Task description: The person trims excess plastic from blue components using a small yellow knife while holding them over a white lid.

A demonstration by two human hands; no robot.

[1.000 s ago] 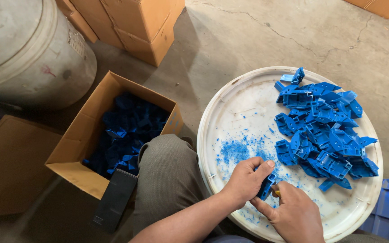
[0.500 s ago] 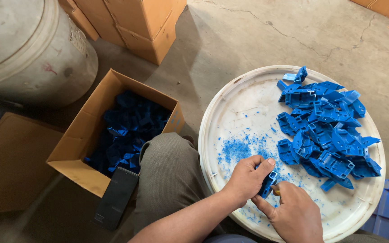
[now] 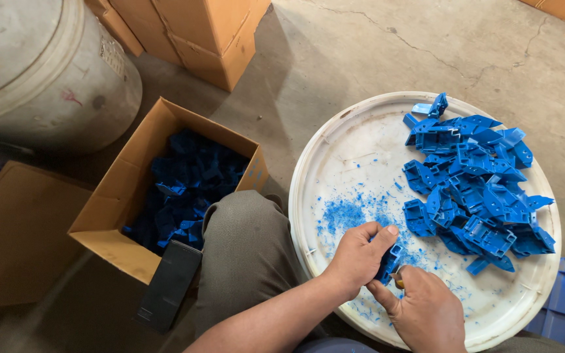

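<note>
From my remote feed: grey drum (image 3: 40,65) at upper left, white round tray (image 3: 354,163) w/ heap of blue parts (image 3: 475,189) on its right side, open cardboard box (image 3: 132,196) of more parts beside the knee. Left hand (image 3: 354,255) grip closed round one blue part (image 3: 389,260) over tray's near edge; right hand (image 3: 426,314) closed on a small tool, tip at the part.
</note>
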